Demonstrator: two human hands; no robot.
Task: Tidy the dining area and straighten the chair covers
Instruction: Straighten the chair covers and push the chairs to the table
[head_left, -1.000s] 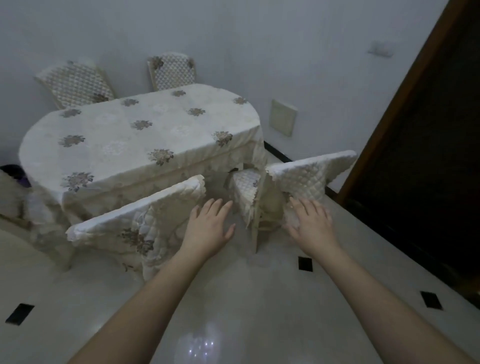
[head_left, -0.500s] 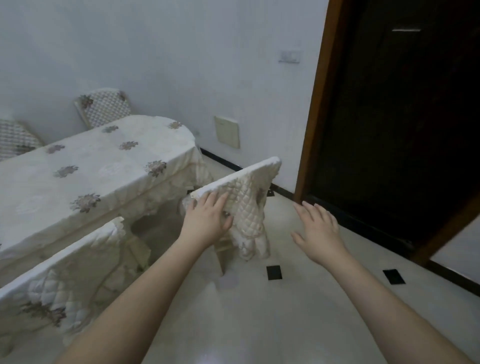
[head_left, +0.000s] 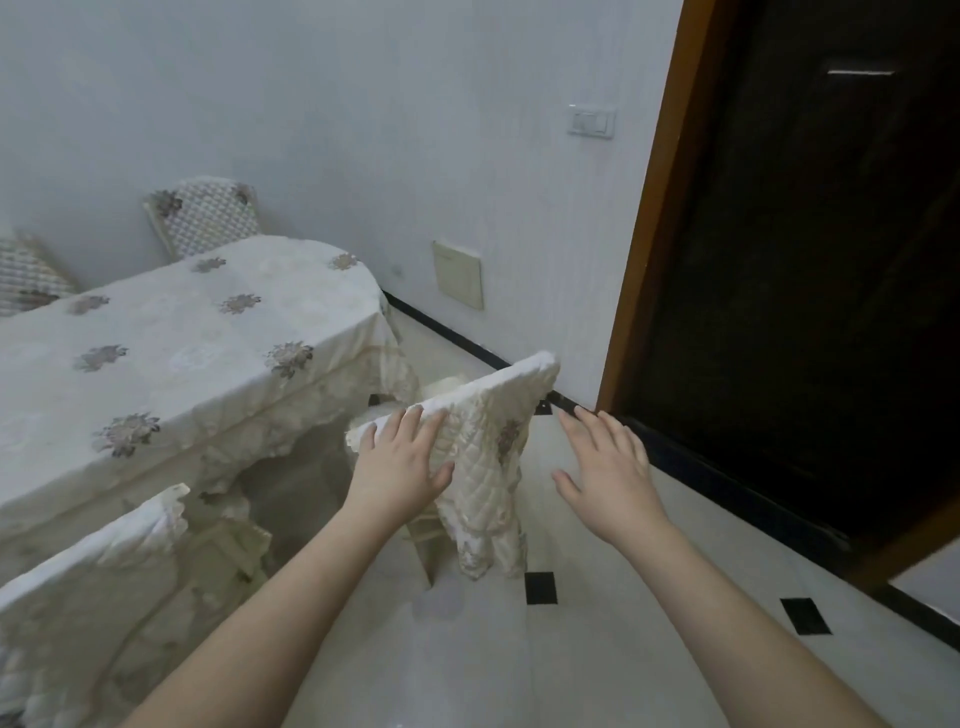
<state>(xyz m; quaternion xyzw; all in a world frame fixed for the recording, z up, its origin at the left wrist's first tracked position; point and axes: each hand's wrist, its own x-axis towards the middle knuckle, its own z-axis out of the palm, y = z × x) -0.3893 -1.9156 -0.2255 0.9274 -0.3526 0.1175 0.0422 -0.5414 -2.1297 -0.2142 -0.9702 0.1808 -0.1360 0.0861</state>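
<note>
1. Pale walls (head_left: 311, 104) and a glossy cream floor (head_left: 519, 665) set with small black tiles surround us, with a dark doorway (head_left: 805, 260) in an orange-brown frame on the right
2. We see the desk (head_left: 171, 343) at left under a cream cloth with flower motifs, its hem hanging in scallops
3. Nearest us at lower left stands a chair whose quilted cover (head_left: 104, 587) drapes its back, pushed in against the desk
4. Off the desk's right end stands a second chair, its quilted chair cover (head_left: 498, 431) lying over the top of the backrest and hanging down towards the floor
5. Behind the desk, against the wall, we make out two more covered chair backs (head_left: 205, 215), one cut off by the left edge
6. Our left hand (head_left: 400, 462) lies flat on the left part of that second chair cover, fingers straight, thumb spread against the fabric
7. Our right hand (head_left: 608, 467) hovers spread and relaxed just right of the cover, touching nothing
8. A light switch (head_left: 591, 122) sits high on the wall by the door frame, a beige plate (head_left: 458, 275) lower down
</note>
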